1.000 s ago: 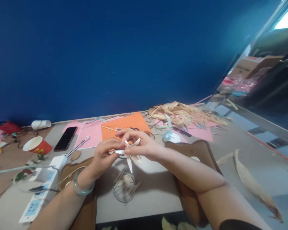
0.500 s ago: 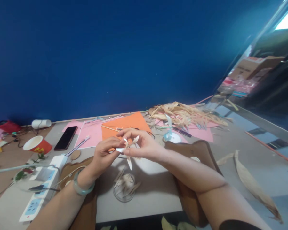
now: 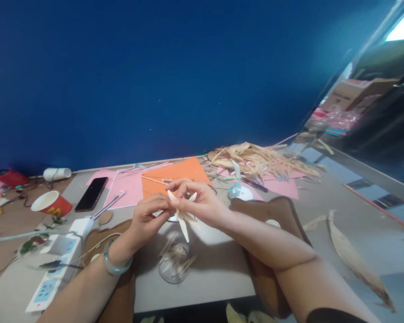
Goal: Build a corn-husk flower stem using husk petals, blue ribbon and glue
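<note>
Between my two hands, over the middle of the table, is a small flower-like bundle of pale dried husk petals. My right hand pinches it where the petals meet, thumb in front and fingers behind. My left hand is closed at the bundle's left side, thumb against fingertips; whatever is pinched there is mostly covered by the fingers. Just below, a round clear dish holds several cut husk pieces. Behind the hands lies an orange sheet with a thin stick on it.
At the back right sits a heap of dried husks, with a tape roll nearby. One long husk lies far right. To the left are a phone, a red paper cup and a power strip with cables.
The bundle has turned in my fingers; its petals now point up and down more plainly. My left fingertips have moved slightly closer to my right hand.
</note>
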Available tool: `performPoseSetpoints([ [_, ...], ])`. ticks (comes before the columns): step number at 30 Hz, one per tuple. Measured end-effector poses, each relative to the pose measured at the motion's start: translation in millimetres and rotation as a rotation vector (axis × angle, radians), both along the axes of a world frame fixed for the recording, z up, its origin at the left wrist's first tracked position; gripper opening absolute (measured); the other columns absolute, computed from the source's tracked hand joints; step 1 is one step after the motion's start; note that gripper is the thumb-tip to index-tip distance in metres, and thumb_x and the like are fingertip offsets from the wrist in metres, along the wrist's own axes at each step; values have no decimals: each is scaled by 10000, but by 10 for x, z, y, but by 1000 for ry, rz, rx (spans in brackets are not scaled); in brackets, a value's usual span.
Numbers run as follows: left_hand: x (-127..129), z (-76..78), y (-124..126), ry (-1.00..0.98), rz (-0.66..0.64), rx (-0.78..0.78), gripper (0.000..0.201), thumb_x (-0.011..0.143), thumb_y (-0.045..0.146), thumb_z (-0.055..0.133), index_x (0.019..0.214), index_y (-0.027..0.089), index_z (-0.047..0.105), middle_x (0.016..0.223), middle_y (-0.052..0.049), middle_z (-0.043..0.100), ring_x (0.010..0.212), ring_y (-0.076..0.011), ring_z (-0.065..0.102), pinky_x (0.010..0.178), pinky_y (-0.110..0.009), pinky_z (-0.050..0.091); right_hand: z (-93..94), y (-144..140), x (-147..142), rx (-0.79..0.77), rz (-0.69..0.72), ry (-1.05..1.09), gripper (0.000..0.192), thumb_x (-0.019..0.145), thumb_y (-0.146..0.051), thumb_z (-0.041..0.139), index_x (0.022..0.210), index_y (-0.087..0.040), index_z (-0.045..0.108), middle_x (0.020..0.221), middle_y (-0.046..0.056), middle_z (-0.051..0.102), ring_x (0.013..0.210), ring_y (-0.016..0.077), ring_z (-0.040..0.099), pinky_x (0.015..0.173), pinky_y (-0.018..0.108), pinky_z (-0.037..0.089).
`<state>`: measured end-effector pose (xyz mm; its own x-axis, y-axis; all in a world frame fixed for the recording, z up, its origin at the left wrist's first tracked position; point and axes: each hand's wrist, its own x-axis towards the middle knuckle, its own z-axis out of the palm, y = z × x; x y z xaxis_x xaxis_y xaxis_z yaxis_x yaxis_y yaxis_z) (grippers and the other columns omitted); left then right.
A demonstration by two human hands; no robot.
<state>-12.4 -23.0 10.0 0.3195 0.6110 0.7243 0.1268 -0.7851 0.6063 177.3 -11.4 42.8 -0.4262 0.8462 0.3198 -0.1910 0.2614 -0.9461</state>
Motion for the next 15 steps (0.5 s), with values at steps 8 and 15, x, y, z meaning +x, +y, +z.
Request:
performPoseSetpoints([
  [8,-15,21,16,-18,39,-29,98,840,112,678,855,198,720,785,-47,736,728,-161,680,680,-273,541,48,51,74,-8,170,-47,390,679,-372,853,962,-191,654,1157,83,646,1126,239,601,976,427,465],
  [15,39,30,-32,51,19,-6,97,862,142,663,773,178,680,748,-43,700,707,-157,656,662,-273,532,39,-17,35,-6,148,-94,233,775,-344,771,756,-169,617,1206,87,616,1030,205,631,816,357,529],
])
